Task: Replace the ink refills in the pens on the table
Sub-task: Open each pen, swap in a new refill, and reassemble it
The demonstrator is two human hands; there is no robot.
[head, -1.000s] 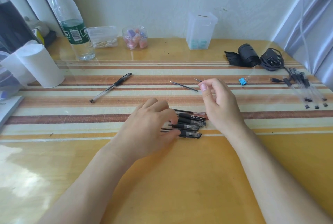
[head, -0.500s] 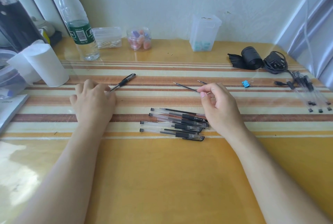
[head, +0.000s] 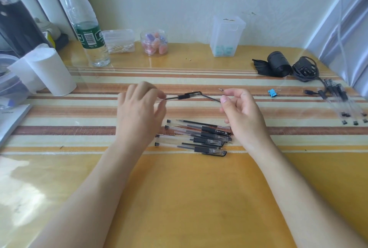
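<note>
Change noted: the left hand (head: 140, 112), which half a second ago lay on the single pen toward the table's left edge, has lifted that pen (head: 185, 96) and brought it to mid-table, well back from the front edge. It pinches the clear barrel between thumb and fingertips, though the grip is motion-blurred. The right hand (head: 244, 112) has kept roughly to its earlier spot and pinches the near end of a thin dark refill (head: 211, 97) between thumb and forefinger, its other fingers loosely curled. The pen's capped end and the refill's far end appear to meet — whether they touch cannot be told. A second refill (head: 220, 89) shows just behind the right fingers. The bundle of pens (head: 199, 138) lies unheld between the wrists, nearer the front edge of the table (head: 189, 198); further pens (head: 342, 106) lie by the right edge. Assessment: pen and refill are now in hand together — the pen, seemingly capped, likely needs opening before any swap.
</note>
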